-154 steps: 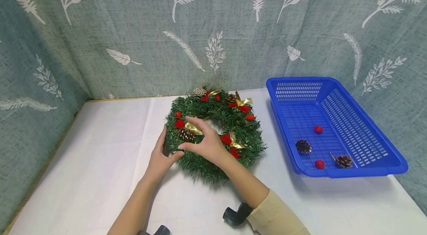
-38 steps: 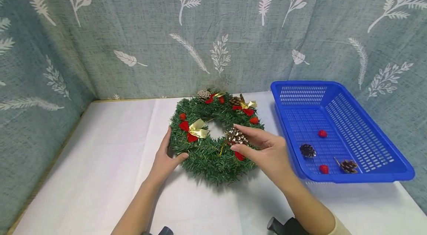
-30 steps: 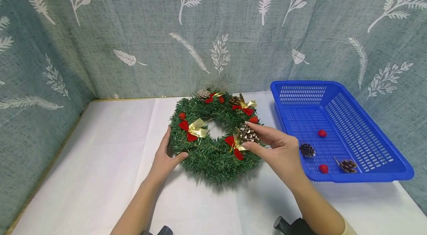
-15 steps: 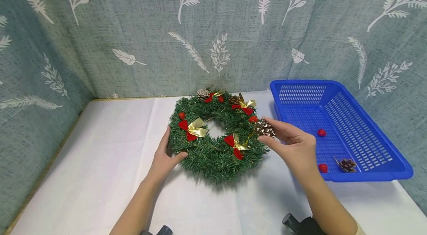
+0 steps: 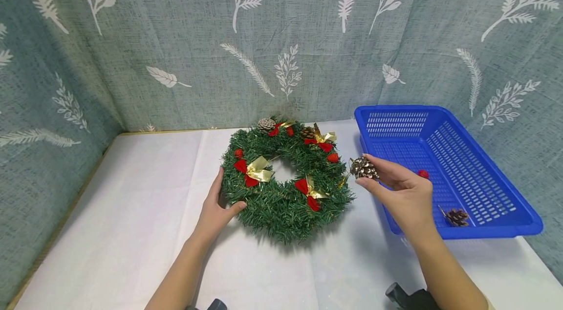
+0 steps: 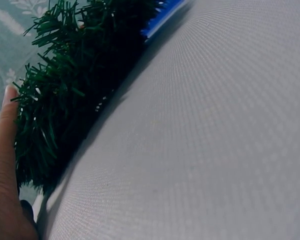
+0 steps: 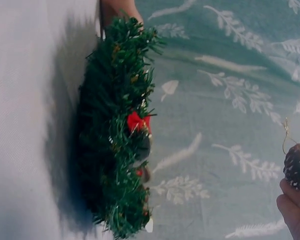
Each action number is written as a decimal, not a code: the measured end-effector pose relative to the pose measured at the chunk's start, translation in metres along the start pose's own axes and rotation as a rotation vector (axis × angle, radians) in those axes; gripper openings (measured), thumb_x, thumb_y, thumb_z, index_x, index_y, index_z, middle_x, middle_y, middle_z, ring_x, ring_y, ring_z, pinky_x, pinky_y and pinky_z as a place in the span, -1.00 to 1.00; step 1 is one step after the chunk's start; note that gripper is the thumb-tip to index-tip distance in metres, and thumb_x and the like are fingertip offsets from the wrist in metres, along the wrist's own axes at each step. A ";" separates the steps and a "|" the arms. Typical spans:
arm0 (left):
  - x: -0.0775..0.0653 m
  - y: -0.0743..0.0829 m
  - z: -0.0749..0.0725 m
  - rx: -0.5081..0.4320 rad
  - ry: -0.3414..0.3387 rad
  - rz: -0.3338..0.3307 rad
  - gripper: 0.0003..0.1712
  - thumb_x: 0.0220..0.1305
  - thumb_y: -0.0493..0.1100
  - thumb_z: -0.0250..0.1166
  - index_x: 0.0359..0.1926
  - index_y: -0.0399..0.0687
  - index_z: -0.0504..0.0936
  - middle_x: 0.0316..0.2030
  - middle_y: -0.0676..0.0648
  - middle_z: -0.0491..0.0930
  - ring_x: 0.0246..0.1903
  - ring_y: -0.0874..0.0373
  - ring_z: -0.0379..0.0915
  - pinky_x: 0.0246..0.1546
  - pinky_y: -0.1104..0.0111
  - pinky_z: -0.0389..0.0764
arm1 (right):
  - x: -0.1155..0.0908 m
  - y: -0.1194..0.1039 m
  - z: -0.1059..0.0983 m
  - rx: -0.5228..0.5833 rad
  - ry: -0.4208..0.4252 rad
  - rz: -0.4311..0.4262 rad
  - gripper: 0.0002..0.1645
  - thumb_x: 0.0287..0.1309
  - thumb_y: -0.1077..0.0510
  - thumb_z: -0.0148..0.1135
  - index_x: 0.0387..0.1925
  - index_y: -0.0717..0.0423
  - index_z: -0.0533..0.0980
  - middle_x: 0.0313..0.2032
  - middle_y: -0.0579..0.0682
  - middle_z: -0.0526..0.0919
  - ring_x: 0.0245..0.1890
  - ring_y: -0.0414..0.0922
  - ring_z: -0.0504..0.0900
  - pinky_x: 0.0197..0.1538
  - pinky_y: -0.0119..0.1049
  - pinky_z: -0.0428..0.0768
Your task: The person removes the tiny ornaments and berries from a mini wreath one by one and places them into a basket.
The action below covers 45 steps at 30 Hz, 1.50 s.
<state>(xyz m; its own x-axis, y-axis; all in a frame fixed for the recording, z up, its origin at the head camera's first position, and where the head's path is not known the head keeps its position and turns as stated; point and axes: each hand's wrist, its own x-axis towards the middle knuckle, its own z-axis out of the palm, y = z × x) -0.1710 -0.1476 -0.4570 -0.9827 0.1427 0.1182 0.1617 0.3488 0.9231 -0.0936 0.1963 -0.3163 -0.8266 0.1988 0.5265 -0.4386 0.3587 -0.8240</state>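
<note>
A green tinsel wreath [image 5: 281, 217] lies on the white-covered table, decorated with red-and-gold bows [image 5: 253, 171], pine cones and red berries. My left hand [image 5: 215, 212] holds its left edge, fingers along the outer side and thumb over the near side. In the left wrist view a finger [image 6: 4, 140] lies against the needles. Off the wreath's right side, my right hand [image 5: 402, 192] pinches a white-tipped pine cone [image 5: 364, 168] between thumb and fingertips. A thin gold tie [image 7: 286, 132] sticks up from this cone in the right wrist view.
To the right stands a blue perforated plastic basket [image 5: 484, 231], holding another pine cone [image 5: 456, 217] and a red berry [image 5: 423, 173]; my right hand overlaps its near left corner. A grey-green leaf-print curtain [image 5: 281, 31] hangs behind the table and along its sides.
My right hand has taken the pine cone from beside the left bow and carried it rightward across the wreath, past its right edge. My left hand keeps its place.
</note>
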 end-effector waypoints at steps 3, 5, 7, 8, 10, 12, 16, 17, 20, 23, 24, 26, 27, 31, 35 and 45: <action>0.000 0.001 0.000 -0.004 -0.002 -0.002 0.23 0.05 -0.05 0.45 0.49 0.27 -0.27 0.49 -0.08 -0.26 0.46 -0.09 -0.34 0.40 -0.04 -0.05 | 0.000 0.003 -0.004 -0.024 -0.008 0.005 -0.52 -0.17 0.48 0.43 -0.08 0.29 0.63 -0.22 -0.36 0.70 -0.17 -0.36 0.67 -0.14 -0.56 0.58; 0.000 0.001 -0.001 -0.002 -0.002 -0.003 0.24 0.04 -0.05 0.46 0.50 0.26 -0.27 0.49 -0.09 -0.27 0.46 -0.10 -0.34 0.40 -0.04 -0.06 | -0.001 0.005 -0.006 -0.031 -0.015 0.010 -0.51 -0.16 0.47 0.43 -0.07 0.30 0.62 -0.22 -0.37 0.70 -0.17 -0.36 0.67 -0.15 -0.56 0.59; 0.000 0.001 -0.001 0.003 0.001 -0.002 0.24 0.05 -0.05 0.45 0.50 0.26 -0.27 0.49 -0.08 -0.26 0.46 -0.09 -0.35 0.40 -0.05 -0.07 | -0.001 0.007 -0.008 -0.042 -0.017 0.016 -0.51 -0.16 0.45 0.44 -0.06 0.29 0.62 -0.22 -0.40 0.69 -0.17 -0.37 0.67 -0.16 -0.56 0.59; 0.000 0.000 -0.001 0.006 0.002 0.000 0.24 0.05 -0.05 0.45 0.49 0.27 -0.27 0.49 -0.08 -0.26 0.46 -0.09 -0.35 0.40 -0.05 -0.07 | -0.001 0.008 -0.008 -0.046 -0.018 0.018 -0.51 -0.16 0.45 0.44 -0.06 0.29 0.62 -0.22 -0.40 0.69 -0.16 -0.37 0.67 -0.16 -0.56 0.59; 0.000 0.000 -0.001 0.010 0.006 0.004 0.23 0.05 -0.03 0.45 0.49 0.29 -0.27 0.49 -0.07 -0.25 0.46 -0.09 -0.34 0.40 -0.05 -0.07 | -0.001 0.010 -0.010 -0.065 -0.020 0.018 -0.51 -0.15 0.44 0.44 -0.06 0.29 0.62 -0.22 -0.43 0.68 -0.16 -0.39 0.66 -0.16 -0.57 0.58; -0.001 -0.001 -0.001 0.016 0.008 0.007 0.22 0.06 -0.01 0.44 0.49 0.31 -0.26 0.49 -0.06 -0.25 0.46 -0.09 -0.34 0.39 -0.07 -0.07 | -0.001 0.012 -0.011 -0.075 -0.018 0.032 -0.51 -0.14 0.42 0.44 -0.05 0.28 0.62 -0.22 -0.44 0.67 -0.16 -0.40 0.65 -0.14 -0.57 0.58; -0.001 -0.001 -0.001 0.030 0.010 0.007 0.21 0.06 0.06 0.43 0.49 0.34 -0.25 0.49 -0.06 -0.23 0.46 -0.10 -0.34 0.38 -0.10 -0.07 | -0.002 0.016 -0.014 -0.101 -0.020 0.067 -0.51 -0.13 0.38 0.45 -0.04 0.24 0.62 -0.22 -0.47 0.66 -0.16 -0.43 0.64 -0.13 -0.58 0.57; -0.001 -0.001 -0.001 0.031 0.010 0.008 0.21 0.06 0.07 0.43 0.49 0.34 -0.25 0.49 -0.06 -0.23 0.46 -0.11 -0.34 0.38 -0.11 -0.07 | -0.003 0.017 -0.015 -0.107 -0.021 0.073 -0.51 -0.13 0.38 0.46 -0.04 0.24 0.62 -0.23 -0.47 0.66 -0.16 -0.43 0.64 -0.13 -0.58 0.57; 0.000 -0.002 0.000 0.029 0.010 0.009 0.20 0.06 0.08 0.43 0.49 0.34 -0.25 0.49 -0.07 -0.23 0.46 -0.12 -0.34 0.38 -0.11 -0.07 | -0.003 0.021 -0.017 -0.130 -0.016 0.084 -0.51 -0.13 0.36 0.47 -0.04 0.23 0.63 -0.24 -0.48 0.66 -0.17 -0.45 0.64 -0.13 -0.59 0.56; 0.000 -0.003 0.000 0.028 0.011 0.008 0.21 0.05 0.08 0.44 0.49 0.35 -0.25 0.49 -0.06 -0.23 0.46 -0.12 -0.34 0.38 -0.11 -0.07 | -0.004 0.025 -0.020 -0.148 -0.011 0.096 -0.50 -0.14 0.35 0.48 -0.04 0.23 0.63 -0.23 -0.47 0.66 -0.17 -0.45 0.64 -0.13 -0.59 0.56; 0.000 -0.003 0.000 0.029 0.012 0.006 0.21 0.04 0.09 0.44 0.48 0.36 -0.26 0.49 -0.06 -0.23 0.46 -0.11 -0.34 0.38 -0.11 -0.07 | -0.004 0.026 -0.021 -0.151 -0.007 0.107 -0.50 -0.14 0.35 0.48 -0.04 0.23 0.63 -0.24 -0.47 0.66 -0.18 -0.46 0.64 -0.13 -0.59 0.57; 0.000 -0.003 0.000 0.030 0.015 0.003 0.22 0.04 0.10 0.44 0.48 0.39 -0.26 0.49 -0.05 -0.23 0.46 -0.10 -0.34 0.38 -0.10 -0.07 | -0.005 0.027 -0.023 -0.164 -0.003 0.130 -0.50 -0.13 0.34 0.48 -0.04 0.21 0.63 -0.24 -0.48 0.65 -0.18 -0.47 0.64 -0.14 -0.59 0.57; 0.000 -0.003 0.000 0.032 0.016 0.001 0.22 0.03 0.10 0.44 0.48 0.40 -0.26 0.49 -0.05 -0.23 0.46 -0.10 -0.34 0.38 -0.10 -0.06 | -0.005 0.027 -0.024 -0.178 -0.003 0.136 -0.50 -0.13 0.33 0.48 -0.03 0.21 0.63 -0.24 -0.49 0.65 -0.18 -0.48 0.63 -0.14 -0.60 0.56; -0.001 -0.003 0.000 0.030 0.019 0.000 0.22 0.03 0.11 0.44 0.48 0.39 -0.26 0.49 -0.04 -0.23 0.46 -0.10 -0.34 0.38 -0.10 -0.07 | -0.005 0.029 -0.028 -0.203 0.005 0.155 -0.50 -0.12 0.31 0.48 -0.03 0.21 0.62 -0.27 -0.52 0.64 -0.23 -0.49 0.63 -0.18 -0.63 0.57; -0.001 -0.002 0.000 0.027 0.016 -0.003 0.21 0.04 0.11 0.43 0.48 0.38 -0.26 0.49 -0.04 -0.24 0.46 -0.10 -0.35 0.38 -0.11 -0.07 | -0.005 0.035 -0.032 -0.225 0.024 0.169 -0.50 -0.13 0.30 0.49 -0.03 0.19 0.63 -0.32 -0.54 0.63 -0.30 -0.48 0.65 -0.23 -0.63 0.57; -0.001 -0.001 0.000 0.007 0.008 -0.001 0.20 0.05 0.10 0.43 0.47 0.41 -0.26 0.49 -0.02 -0.25 0.46 -0.07 -0.35 0.39 -0.08 -0.05 | -0.006 0.051 -0.048 -0.272 0.043 0.286 -0.45 -0.07 0.16 0.48 0.05 0.08 0.60 -0.32 -0.55 0.61 -0.31 -0.50 0.62 -0.28 -0.65 0.56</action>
<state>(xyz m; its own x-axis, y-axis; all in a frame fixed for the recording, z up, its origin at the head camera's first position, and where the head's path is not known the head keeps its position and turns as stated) -0.1706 -0.1482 -0.4581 -0.9835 0.1348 0.1207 0.1617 0.3555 0.9206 -0.0945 0.2572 -0.3515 -0.8839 0.3615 0.2968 -0.0784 0.5110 -0.8560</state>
